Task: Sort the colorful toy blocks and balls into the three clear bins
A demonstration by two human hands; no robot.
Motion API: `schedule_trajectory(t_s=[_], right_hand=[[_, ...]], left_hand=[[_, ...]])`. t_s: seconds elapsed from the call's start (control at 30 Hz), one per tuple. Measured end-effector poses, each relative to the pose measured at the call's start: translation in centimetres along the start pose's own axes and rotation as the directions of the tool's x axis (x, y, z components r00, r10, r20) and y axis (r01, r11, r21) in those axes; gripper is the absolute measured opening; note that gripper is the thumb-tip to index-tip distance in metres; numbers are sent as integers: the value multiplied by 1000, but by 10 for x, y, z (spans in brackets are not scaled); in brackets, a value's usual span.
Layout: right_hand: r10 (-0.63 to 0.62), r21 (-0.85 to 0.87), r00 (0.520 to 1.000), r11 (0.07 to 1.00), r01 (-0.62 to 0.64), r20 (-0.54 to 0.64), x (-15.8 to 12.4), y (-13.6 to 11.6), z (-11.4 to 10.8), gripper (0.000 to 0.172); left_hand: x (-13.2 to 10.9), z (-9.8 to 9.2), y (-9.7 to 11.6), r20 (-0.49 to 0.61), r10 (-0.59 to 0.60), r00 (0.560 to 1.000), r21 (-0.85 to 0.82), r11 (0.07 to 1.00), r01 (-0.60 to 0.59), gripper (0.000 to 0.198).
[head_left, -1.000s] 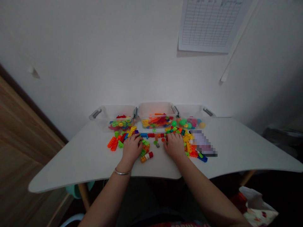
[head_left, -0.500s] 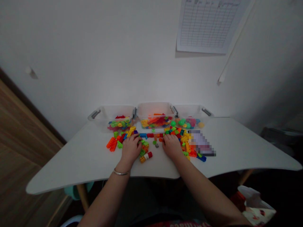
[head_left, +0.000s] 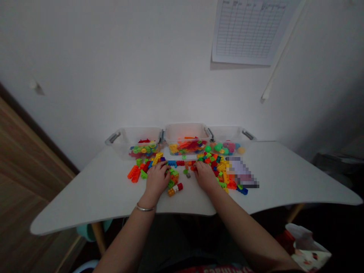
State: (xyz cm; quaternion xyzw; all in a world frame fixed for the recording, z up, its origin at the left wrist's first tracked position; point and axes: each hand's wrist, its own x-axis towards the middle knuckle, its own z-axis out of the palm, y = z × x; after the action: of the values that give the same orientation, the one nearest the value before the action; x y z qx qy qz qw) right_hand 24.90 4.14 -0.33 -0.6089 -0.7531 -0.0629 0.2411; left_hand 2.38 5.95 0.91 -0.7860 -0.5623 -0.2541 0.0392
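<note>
My left hand [head_left: 156, 179] lies curled over loose plastic building bricks at the middle of the table, its fingertips near a yellow brick and a purple brick. My right hand [head_left: 205, 176] rests a short way to the right, its fingers on small red and orange bricks. Whether either hand holds a brick is hidden by the fingers. A row of blue and red bricks [head_left: 176, 163] runs between the hands. A red-and-white brick stack [head_left: 175, 189] lies just below them, and orange bricks [head_left: 134, 174] lie left of my left hand.
Three clear plastic bins with grey handles stand in a row at the table's back edge: left [head_left: 119, 137], middle [head_left: 186, 132], right [head_left: 230, 132]. All hold colourful toy pieces. A pixelated patch [head_left: 241, 172] lies right of the bricks on the white table [head_left: 85, 197].
My right hand has shifted slightly left over the bricks. My left hand and the scattered bricks look nearly unchanged, and the view has moved a little.
</note>
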Motion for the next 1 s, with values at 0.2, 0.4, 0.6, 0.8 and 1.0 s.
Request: schedule_trajectory(t_s=[0.2,0.4,0.6,0.8,1.0], right_hand=[[29,149,999,989,-25,-25,0,2,-1,17],[135,389,962,921,-34,-236,14,8,-9,13],[130,460,833,873,161,-538,58,27,-47,11],[106,361,850,927,103,-516,104,46,-68,17],[26,-50,980,998,-37,-198,111,48,-65,28]], left_hand=[[0,1,-1,2,2,1000,-2,1000,-2,24],[0,1,-3,1,21,1000,8,1000,-21,24],[0,4,-5,-10,20,1000,12,1000,-20,24],[0,6,-6,-27,13,1000,-5,1000,-14,24],[-1,6,-7,-27,22,999,-11,1000,-22,24]])
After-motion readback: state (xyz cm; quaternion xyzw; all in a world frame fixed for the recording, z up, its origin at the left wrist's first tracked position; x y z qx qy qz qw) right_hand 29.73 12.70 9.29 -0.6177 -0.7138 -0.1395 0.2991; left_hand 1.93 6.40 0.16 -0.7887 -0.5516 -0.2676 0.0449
